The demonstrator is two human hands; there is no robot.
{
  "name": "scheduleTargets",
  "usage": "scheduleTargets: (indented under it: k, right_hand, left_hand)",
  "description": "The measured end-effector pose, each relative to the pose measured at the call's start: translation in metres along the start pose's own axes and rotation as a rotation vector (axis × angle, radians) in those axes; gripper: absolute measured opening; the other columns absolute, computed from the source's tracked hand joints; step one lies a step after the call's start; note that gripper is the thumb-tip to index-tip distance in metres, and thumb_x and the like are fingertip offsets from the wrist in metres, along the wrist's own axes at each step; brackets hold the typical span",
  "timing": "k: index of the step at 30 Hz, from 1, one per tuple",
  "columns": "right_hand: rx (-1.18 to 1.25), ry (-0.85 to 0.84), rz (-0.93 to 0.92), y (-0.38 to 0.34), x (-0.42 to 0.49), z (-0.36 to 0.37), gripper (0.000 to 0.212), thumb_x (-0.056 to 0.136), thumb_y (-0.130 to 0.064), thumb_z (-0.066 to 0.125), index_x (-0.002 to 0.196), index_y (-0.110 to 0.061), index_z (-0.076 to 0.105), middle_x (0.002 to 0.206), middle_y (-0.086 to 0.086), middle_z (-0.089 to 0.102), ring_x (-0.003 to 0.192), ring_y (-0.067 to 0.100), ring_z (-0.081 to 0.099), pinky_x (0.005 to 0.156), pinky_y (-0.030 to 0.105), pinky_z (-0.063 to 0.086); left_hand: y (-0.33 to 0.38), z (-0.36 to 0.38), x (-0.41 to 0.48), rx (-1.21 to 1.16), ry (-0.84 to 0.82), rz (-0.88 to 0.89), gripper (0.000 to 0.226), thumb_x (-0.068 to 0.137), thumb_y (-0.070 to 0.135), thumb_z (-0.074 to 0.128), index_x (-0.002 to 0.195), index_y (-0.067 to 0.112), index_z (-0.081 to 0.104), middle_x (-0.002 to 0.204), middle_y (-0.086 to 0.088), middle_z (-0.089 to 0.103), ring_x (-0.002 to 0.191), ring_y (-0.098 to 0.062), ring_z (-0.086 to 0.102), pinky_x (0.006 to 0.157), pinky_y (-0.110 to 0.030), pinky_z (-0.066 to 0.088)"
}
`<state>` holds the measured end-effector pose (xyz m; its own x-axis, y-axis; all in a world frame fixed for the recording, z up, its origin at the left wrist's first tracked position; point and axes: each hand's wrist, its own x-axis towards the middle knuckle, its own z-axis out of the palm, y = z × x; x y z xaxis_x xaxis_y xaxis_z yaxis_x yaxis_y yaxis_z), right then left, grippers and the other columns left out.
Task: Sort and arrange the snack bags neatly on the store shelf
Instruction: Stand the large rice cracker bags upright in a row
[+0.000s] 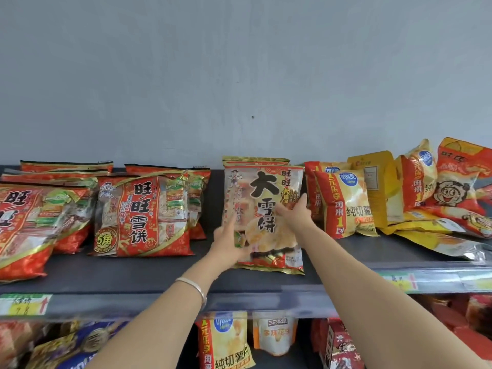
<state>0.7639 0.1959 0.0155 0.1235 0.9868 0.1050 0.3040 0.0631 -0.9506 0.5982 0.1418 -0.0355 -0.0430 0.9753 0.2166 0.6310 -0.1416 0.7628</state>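
Gold rice-cracker bag (265, 193) stands at the middle of the shelf (149, 272) between two hands, apparently being propped upright, label forward.

Nearest, a bracelet (195, 287) circles the left wrist above the price rail (266, 299). The left hand (227, 243), blurred, lays stretched fingers on the bag's lower left. The right hand (292, 211) lies flat on its face, thumb at the right edge. Neither grip closes round it. Red bags (141, 217) lean at left, yellow crisp bags (346, 206) at right, and a second gold bag (255, 159) backs it.

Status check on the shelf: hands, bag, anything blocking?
Right hand flat on gold rice-cracker bag; left hand at its lower left, grip blurred. Bag upright on shelf. Chip bags close on right.
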Motion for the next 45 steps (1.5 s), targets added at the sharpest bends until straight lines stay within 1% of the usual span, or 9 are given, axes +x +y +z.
scheduleTargets:
  k: [3, 5, 8, 12, 17, 22, 29, 36, 45]
  right_hand:
    - [-0.291, -0.062, 0.018, 0.021, 0.003, 0.012, 0.1, 0.089, -0.038, 0.064, 0.152, -0.028, -0.012, 0.156, 0.019, 0.013, 0.137, 0.042, 0.03, 0.112, 0.052, 0.029]
    - [-0.459, -0.077, -0.04, 0.034, 0.007, 0.017, 0.097, 0.09, -0.035, 0.063, 0.153, -0.028, -0.011, 0.156, 0.019, 0.012, 0.136, 0.042, 0.032, 0.112, 0.048, 0.029]
    - [-0.483, -0.079, -0.135, 0.042, 0.014, 0.014, 0.086, 0.094, -0.024, 0.057, 0.153, -0.029, -0.005, 0.156, 0.017, 0.014, 0.133, 0.042, 0.036, 0.109, 0.049, 0.035]
    - [-0.514, -0.086, -0.185, 0.042, 0.02, 0.007, 0.081, 0.094, -0.018, 0.054, 0.153, -0.031, 0.0, 0.154, 0.014, 0.019, 0.129, 0.041, 0.041, 0.103, 0.05, 0.042]
    - [-0.594, 0.004, -0.148, 0.038, 0.007, 0.012, 0.081, 0.091, -0.026, 0.058, 0.152, -0.032, 0.005, 0.156, 0.011, 0.016, 0.137, 0.04, 0.029, 0.107, 0.056, 0.034]
    - [-0.735, 0.206, -0.55, 0.024, -0.013, 0.033, 0.053, 0.095, -0.023, 0.047, 0.145, -0.027, 0.032, 0.158, 0.009, 0.018, 0.144, 0.036, 0.017, 0.112, 0.053, 0.025]
    - [-0.685, -0.037, -0.949, 0.0, -0.047, 0.129, 0.033, 0.092, -0.019, 0.053, 0.124, -0.013, 0.06, 0.133, 0.012, 0.05, 0.122, 0.039, 0.047, 0.091, 0.051, 0.047]
    - [-0.626, -0.312, -1.177, -0.045, -0.104, 0.265, 0.034, 0.093, -0.02, 0.05, 0.126, -0.013, 0.058, 0.132, 0.013, 0.049, 0.122, 0.038, 0.044, 0.093, 0.05, 0.045]
    - [-0.58, -0.48, -1.3, -0.123, -0.214, 0.447, 0.038, 0.095, -0.026, 0.047, 0.133, -0.017, 0.051, 0.134, 0.009, 0.047, 0.124, 0.031, 0.042, 0.095, 0.045, 0.044]
  left_hand:
    - [-0.012, 0.023, 0.006, 0.147, -0.007, -0.09, 0.081, 0.084, 0.033, 0.06, 0.147, 0.042, 0.011, 0.145, -0.014, 0.024, 0.127, -0.036, 0.037, 0.105, -0.037, 0.035]
    - [-0.016, 0.03, 0.01, 0.222, 0.071, -0.133, 0.086, 0.087, 0.034, 0.059, 0.147, 0.044, -0.001, 0.142, -0.015, 0.028, 0.126, -0.037, 0.037, 0.101, -0.039, 0.036]
    - [-0.022, 0.031, 0.021, 0.18, 0.156, -0.191, 0.099, 0.084, 0.04, 0.064, 0.145, 0.045, -0.013, 0.13, -0.014, 0.045, 0.114, -0.033, 0.051, 0.092, -0.039, 0.046]
    - [-0.023, 0.031, 0.021, 0.276, 0.19, -0.218, 0.093, 0.083, 0.055, 0.059, 0.146, 0.044, -0.008, 0.126, -0.01, 0.047, 0.109, -0.03, 0.056, 0.082, -0.037, 0.047]
    - [-0.025, 0.029, 0.021, 0.34, 0.13, -0.235, 0.09, 0.088, 0.044, 0.056, 0.142, 0.05, -0.016, 0.129, -0.012, 0.047, 0.108, -0.03, 0.056, 0.075, -0.034, 0.044]
    - [-0.019, 0.002, 0.015, 0.331, 0.193, -0.141, 0.067, 0.088, 0.038, 0.06, 0.144, 0.036, 0.024, 0.134, -0.006, 0.043, 0.117, -0.027, 0.052, 0.092, -0.046, 0.048]
    - [-0.05, -0.071, -0.025, 0.441, 0.383, -0.06, 0.031, 0.093, 0.034, 0.052, 0.123, 0.027, 0.056, 0.123, 0.002, 0.059, 0.11, -0.02, 0.057, 0.086, -0.039, 0.05]
    - [-0.12, -0.193, -0.096, 0.536, 0.51, -0.155, 0.024, 0.094, 0.03, 0.051, 0.115, 0.028, 0.062, 0.113, 0.007, 0.065, 0.104, -0.017, 0.06, 0.083, -0.038, 0.051]
    - [-0.227, -0.371, -0.192, 0.524, 0.691, -0.335, 0.023, 0.092, 0.024, 0.055, 0.112, 0.027, 0.064, 0.11, 0.007, 0.067, 0.104, -0.015, 0.06, 0.091, -0.039, 0.048]
